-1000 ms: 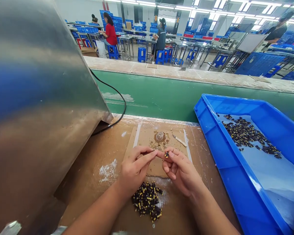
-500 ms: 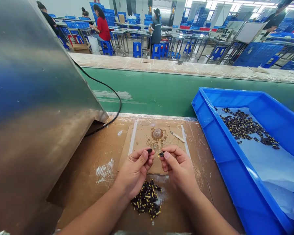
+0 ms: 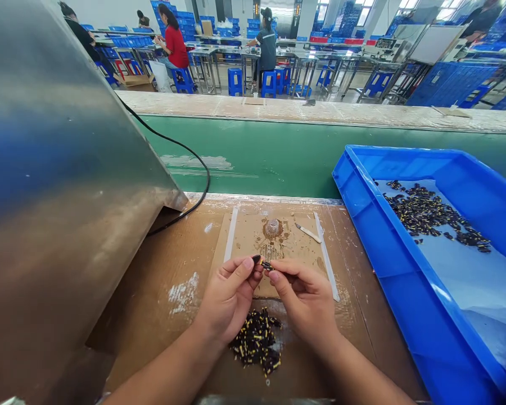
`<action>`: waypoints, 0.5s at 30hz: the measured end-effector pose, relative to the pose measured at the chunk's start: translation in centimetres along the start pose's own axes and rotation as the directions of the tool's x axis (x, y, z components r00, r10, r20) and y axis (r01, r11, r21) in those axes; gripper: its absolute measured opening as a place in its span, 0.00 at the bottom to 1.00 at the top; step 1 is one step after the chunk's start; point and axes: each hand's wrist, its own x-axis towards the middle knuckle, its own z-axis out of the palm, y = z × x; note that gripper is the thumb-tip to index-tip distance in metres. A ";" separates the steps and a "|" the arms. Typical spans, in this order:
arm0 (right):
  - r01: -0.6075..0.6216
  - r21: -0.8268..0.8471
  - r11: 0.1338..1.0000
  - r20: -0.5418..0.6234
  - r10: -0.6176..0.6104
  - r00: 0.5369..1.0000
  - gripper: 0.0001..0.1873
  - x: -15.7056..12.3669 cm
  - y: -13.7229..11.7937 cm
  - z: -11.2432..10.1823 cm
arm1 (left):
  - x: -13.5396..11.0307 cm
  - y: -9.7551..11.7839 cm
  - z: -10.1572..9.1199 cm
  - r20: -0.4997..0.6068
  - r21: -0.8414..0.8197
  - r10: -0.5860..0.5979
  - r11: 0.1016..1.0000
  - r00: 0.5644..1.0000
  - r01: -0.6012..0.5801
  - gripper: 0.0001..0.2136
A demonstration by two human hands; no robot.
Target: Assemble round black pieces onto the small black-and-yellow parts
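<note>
- The left hand (image 3: 227, 298) is pinching a small dark oval piece (image 3: 257, 259) between thumb and index finger, its remaining fingers curling in underneath and its palm facing inward.
- The right hand (image 3: 314, 301) is gripping a tiny black-and-yellow piece (image 3: 266, 265) at the tips of thumb and index finger, both stretching toward the left hand, while the other fingers are folding toward the palm.
- Both forearms are slanting inward from the lower corners of the view, bringing the fingertips close together near the middle.
- The two pieces are meeting end to end or nearly so; whether they are touching is too small to tell.
- The hands are hovering over the near part of a cardboard sheet (image 3: 248, 230), beyond a pile of black-and-yellow pieces (image 3: 257, 340) that is lying between the forearms.
- A knife (image 3: 308, 233) is lying on the sheet beyond the right hand, and a blue tray (image 3: 379, 225) is standing to the right.
</note>
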 end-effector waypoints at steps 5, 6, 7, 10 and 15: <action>-0.012 0.059 0.998 0.000 0.012 1.000 0.11 -0.1 0.3 0.3 | -0.3 0.1 0.2 0.025 0.021 0.011 1.000 1.000 -0.012 0.11; -0.014 0.064 0.998 -0.004 0.015 1.000 0.11 -0.1 0.3 0.4 | -0.3 0.1 0.2 0.027 0.024 0.013 1.000 1.000 -0.014 0.11; -0.017 0.066 0.998 -0.008 0.018 1.000 0.11 -0.2 0.3 0.5 | -0.3 0.1 0.2 0.029 0.025 0.014 1.000 0.999 -0.015 0.11; -0.025 0.066 0.998 -0.014 0.026 1.000 0.11 -0.2 0.3 0.5 | -0.4 0.2 0.2 0.039 0.024 0.018 1.000 0.999 -0.019 0.10; -0.034 0.058 0.998 -0.011 0.034 0.999 0.11 -0.1 0.2 0.5 | -0.4 0.2 0.1 0.076 0.028 0.033 0.999 0.997 -0.035 0.07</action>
